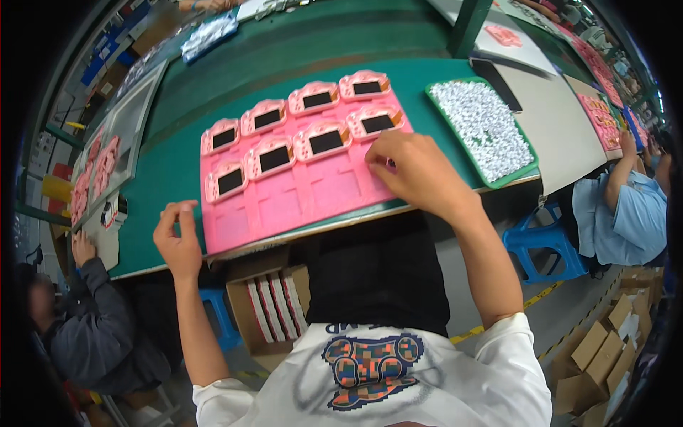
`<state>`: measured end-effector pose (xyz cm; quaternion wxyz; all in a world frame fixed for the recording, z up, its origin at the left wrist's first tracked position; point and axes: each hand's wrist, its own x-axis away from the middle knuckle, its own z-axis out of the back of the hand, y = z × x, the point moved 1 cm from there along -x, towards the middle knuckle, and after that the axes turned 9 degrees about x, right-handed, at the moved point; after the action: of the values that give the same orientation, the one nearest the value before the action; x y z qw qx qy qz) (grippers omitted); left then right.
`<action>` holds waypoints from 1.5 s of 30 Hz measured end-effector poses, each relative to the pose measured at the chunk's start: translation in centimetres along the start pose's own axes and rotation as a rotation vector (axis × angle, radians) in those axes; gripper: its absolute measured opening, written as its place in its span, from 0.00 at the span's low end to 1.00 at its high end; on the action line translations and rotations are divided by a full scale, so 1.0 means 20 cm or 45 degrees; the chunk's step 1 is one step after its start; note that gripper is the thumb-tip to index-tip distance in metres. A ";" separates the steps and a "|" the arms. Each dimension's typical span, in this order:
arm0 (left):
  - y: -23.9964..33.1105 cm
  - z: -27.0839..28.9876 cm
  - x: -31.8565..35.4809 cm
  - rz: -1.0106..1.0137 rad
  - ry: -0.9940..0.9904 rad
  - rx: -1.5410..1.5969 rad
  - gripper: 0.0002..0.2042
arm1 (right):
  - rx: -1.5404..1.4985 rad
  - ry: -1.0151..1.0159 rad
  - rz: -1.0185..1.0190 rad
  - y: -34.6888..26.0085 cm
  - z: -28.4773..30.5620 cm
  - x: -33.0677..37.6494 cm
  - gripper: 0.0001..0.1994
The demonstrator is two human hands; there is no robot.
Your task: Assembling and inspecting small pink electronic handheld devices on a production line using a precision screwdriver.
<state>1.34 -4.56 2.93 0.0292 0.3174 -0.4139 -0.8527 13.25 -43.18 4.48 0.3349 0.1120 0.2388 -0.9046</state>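
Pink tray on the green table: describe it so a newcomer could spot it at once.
On the green tabletop, look between the left hand and the green-rimmed tray of silvery bits. The pink tray lies there, its right side partly hidden by the right hand. Unlike that neighbour, it bears pink-framed dark screens.

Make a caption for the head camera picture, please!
Eight pink-framed black panels on a pink tray, with the right hand over its right side and the left hand beside it.

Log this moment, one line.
left hand: beside pink tray, fingers half-curled; right hand: at pink tray's front right; pink cases: back two rows; green tray: holds silvery parts
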 end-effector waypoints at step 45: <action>-0.17 -0.02 0.13 0.118 0.214 -0.245 0.08 | -0.052 -0.030 0.098 -0.03 -0.07 -0.03 0.03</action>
<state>0.19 -3.45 -1.16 0.1336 0.3640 -0.3404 -0.8566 13.32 -41.68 3.64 0.3743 0.1035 0.2486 -0.8874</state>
